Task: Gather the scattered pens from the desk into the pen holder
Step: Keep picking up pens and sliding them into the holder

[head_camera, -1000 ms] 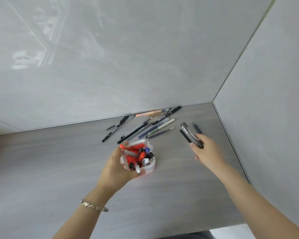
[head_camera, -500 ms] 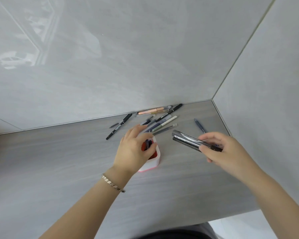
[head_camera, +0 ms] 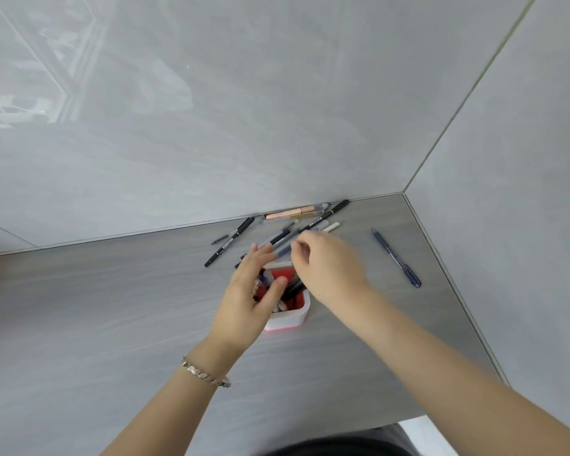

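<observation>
Grey wall tiles (head_camera: pixel 211 110) meet a grey worktop (head_camera: pixel 112 307). One red-and-white pen holder (head_camera: pixel 290 319) stands on it with several pens inside. The left hand (head_camera: pixel 250 301) hovers at its mouth, fingers loose and apart. The right hand (head_camera: pixel 329 268) curls above it; whether it grips the dark pens (head_camera: pixel 293 287) below I cannot tell. One blue pen (head_camera: pixel 396 258) lies alone to the right, nearest the right hand, its length running away from the person. Beyond both hands, at least six loose pens (head_camera: pixel 293 212) lie by the wall

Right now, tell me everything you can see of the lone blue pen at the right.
The blue pen is slim, dark blue, plastic by its look. It lies flat on the grey desk, slanting from far left to near right, well apart from the other pens, touching only the desk.
</observation>
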The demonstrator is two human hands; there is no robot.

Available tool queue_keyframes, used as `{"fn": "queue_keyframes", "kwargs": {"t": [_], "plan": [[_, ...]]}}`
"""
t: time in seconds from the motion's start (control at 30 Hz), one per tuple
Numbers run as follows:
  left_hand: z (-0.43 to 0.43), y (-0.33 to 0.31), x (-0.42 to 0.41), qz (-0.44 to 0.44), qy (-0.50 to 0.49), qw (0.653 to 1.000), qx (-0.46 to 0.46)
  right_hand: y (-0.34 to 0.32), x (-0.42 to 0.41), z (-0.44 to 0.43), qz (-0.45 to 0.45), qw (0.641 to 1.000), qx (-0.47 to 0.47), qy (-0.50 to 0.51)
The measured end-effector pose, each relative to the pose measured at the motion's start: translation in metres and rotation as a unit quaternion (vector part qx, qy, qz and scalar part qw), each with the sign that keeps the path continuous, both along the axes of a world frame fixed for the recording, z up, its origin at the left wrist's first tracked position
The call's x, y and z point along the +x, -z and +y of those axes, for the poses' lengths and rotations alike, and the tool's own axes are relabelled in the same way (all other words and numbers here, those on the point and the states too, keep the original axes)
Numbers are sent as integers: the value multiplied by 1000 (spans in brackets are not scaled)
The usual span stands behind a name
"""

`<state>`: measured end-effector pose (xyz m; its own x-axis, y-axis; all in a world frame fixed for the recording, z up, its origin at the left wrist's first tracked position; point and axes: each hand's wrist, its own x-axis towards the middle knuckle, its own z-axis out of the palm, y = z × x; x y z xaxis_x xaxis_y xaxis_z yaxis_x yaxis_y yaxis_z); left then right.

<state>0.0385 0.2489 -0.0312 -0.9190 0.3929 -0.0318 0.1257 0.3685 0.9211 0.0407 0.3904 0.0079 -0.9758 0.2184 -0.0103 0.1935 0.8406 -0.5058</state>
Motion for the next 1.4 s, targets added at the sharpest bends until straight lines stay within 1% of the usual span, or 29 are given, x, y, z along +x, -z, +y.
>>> {"fn": "queue_keyframes", "kwargs": {"t": [0.07,0.13,0.17,0.23,0.3,0.4,0.43,0.5,0.57,0.6,0.67,0.73,0.77,0.8,0.83,0.87,0.9,0.93,0.97,1.03,1.07,1.13,1.17,1.23,1.3,1.37,1.4], "plan": [[-7,3,4,-8,44,999,-26,4,-5,-7,47,999,19,4],[-10,8,6,-7,54,996,-66,6,-13,-11,65,997,-13,-29],[-12,12,6,0,52,995,-84,7,-17,-12,53,997,-36,-49],[-14,16,5,11,54,993,-108,6,-23,-6,-10,994,-69,-80],[-15,15,1,6,55,993,-105,4,-23,6,-76,989,-98,-86],[-17,10,-2,-30,41,994,-93,5,-14,14,-126,981,-130,-77],[-17,9,-3,-37,35,994,-93,9,-14,13,-126,982,-124,-66],[-16,8,-2,-47,27,994,-93,21,-17,5,-88,993,-76,-38],[-16,7,-1,-56,23,994,-93,33,-23,-4,-54,996,-50,-42],[-16,8,-1,-60,22,994,-93,37,-25,-9,-58,995,-54,-58],[-16,8,0,-59,17,994,-92,39,-27,-16,-111,985,-83,-107],[-16,9,0,-51,13,994,-96,32,-26,-15,-191,957,-144,-164],[-16,10,0,-52,13,994,-98,30,-23,-10,-202,946,-185,-172],[-17,10,0,-55,13,994,-99,29,-19,-3,-183,944,-228,-154],[-17,10,0,-59,14,993,-101,31,-15,9,-140,948,-264,-108],[-18,10,0,-61,14,993,-105,36,-11,26,-83,957,-275,-40],[-17,10,0,-61,13,992,-108,45,-6,46,-36,968,-247,36],[-18,11,0,-60,12,992,-111,56,-1,70,-12,976,-190,105],[-18,11,0,-60,11,992,-114,70,3,94,-14,979,-124,161],[-18,11,0,-59,7,991,-120,93,10,137,-89,968,-18,233],[-18,11,0,-60,6,991,-122,101,14,151,-140,958,14,252],[-17,10,0,-60,5,991,-123,115,21,166,-214,945,38,247],[-17,10,0,-59,7,990,-124,118,23,169,-223,948,31,225],[-16,9,0,-57,9,990,-126,112,23,165,-188,964,0,187],[-16,8,0,-57,9,990,-126,93,24,154,-97,982,-62,153],[-16,8,0,-56,5,990,-126,52,29,134,-1,980,-157,125],[-16,8,0,-56,4,991,-125,26,32,123,31,975,-194,103]]}}
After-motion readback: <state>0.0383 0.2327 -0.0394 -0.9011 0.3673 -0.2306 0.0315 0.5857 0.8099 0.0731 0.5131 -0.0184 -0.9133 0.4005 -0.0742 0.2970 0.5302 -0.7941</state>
